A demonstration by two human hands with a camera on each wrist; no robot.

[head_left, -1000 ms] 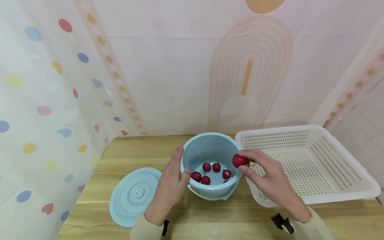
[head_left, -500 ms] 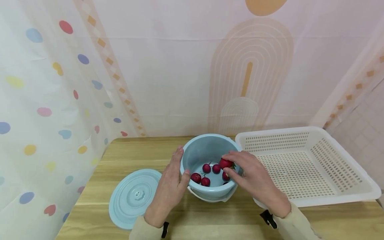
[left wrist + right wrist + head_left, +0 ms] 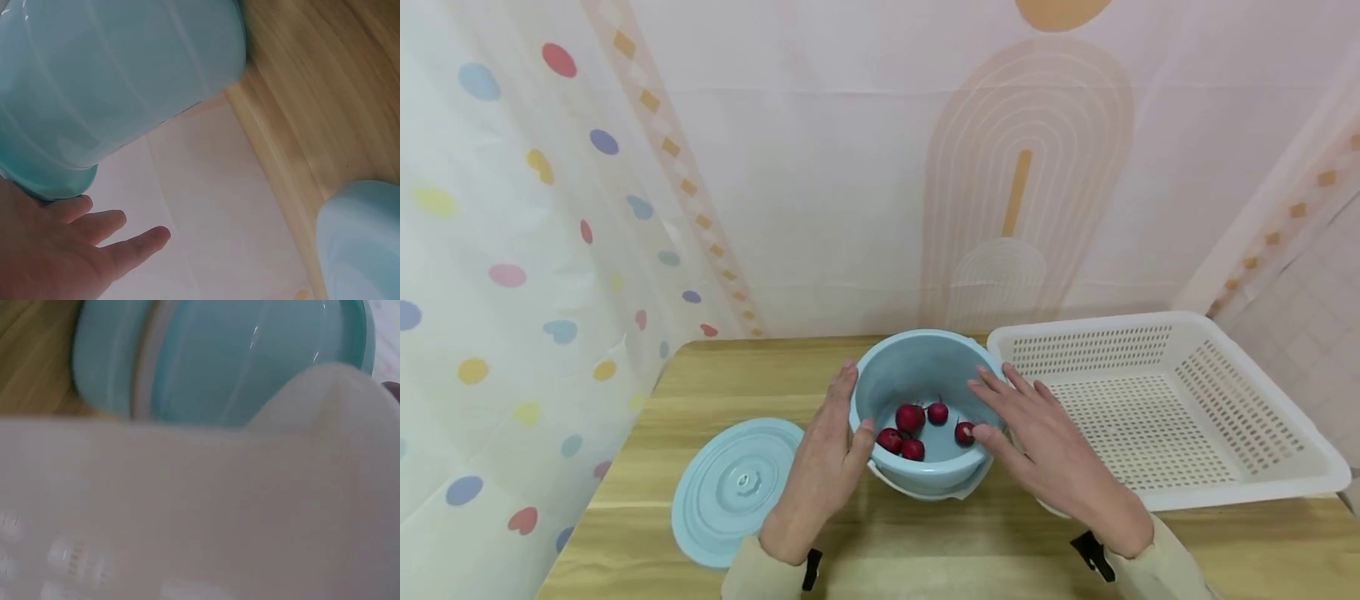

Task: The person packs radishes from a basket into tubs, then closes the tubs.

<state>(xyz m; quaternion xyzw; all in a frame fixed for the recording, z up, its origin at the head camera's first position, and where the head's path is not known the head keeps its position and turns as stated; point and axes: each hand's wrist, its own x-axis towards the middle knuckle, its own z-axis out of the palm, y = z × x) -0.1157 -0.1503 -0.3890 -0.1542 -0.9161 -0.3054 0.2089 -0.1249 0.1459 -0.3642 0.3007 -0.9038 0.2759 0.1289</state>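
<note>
Several red radishes lie on the bottom of a light blue bucket, in the middle of the head view. My left hand rests against the bucket's left rim, its fingers extended; in the left wrist view those fingers stick out straight beside the rim. On the other side, my right hand hovers over the right rim with fingers spread and nothing in them. Whether it touches the rim is unclear. In the right wrist view, the basket's white wall blocks most of the bucket, and only a sliver of hand shows at the edge.
A light blue lid lies flat on the wooden table to the left. Close to the bucket's right side stands a white perforated basket. A patterned curtain hangs behind the table.
My right hand carried a radish left into the bucket and let it go; its fingers have since spread and drawn back toward the right rim. The left hand stayed at the left rim.
</note>
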